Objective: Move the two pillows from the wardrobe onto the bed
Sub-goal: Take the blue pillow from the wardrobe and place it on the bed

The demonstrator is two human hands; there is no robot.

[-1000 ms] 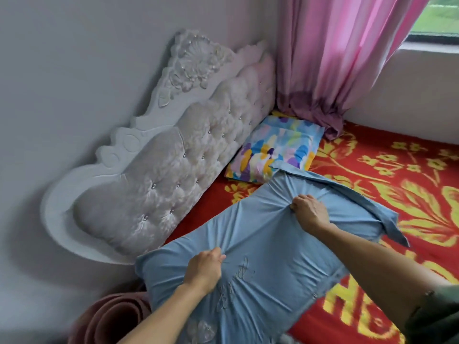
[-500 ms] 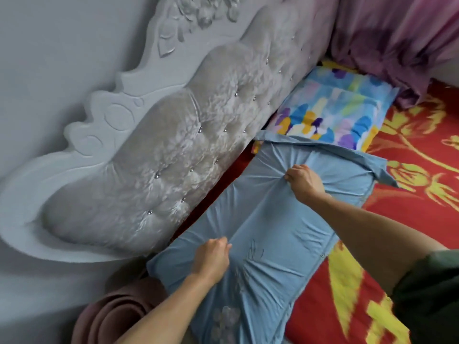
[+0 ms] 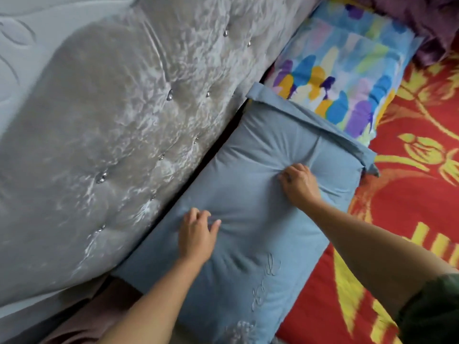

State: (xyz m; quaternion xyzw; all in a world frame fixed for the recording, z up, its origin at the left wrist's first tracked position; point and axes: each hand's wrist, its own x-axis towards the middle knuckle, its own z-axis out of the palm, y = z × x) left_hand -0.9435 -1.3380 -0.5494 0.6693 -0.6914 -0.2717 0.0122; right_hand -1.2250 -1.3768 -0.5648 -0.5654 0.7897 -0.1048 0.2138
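Blue pillow (image 3: 260,234) on red bedspread (image 3: 409,194), beside patterned pillow (image 3: 342,70).

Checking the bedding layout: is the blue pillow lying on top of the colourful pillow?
No, the blue pillow lies beside the colourful pillow, only its flap edge overlapping.

— Can you read anything there?
— Only faintly. Your blue pillow (image 3: 248,199) has tone-on-tone script stitched near its near right edge, running up the cover, but the letters can't be made out.
— And the red sheet (image 3: 409,194)?
— Yellow shapes at your right may be large characters; they're cut off and unreadable. No labels, brands or numbers.
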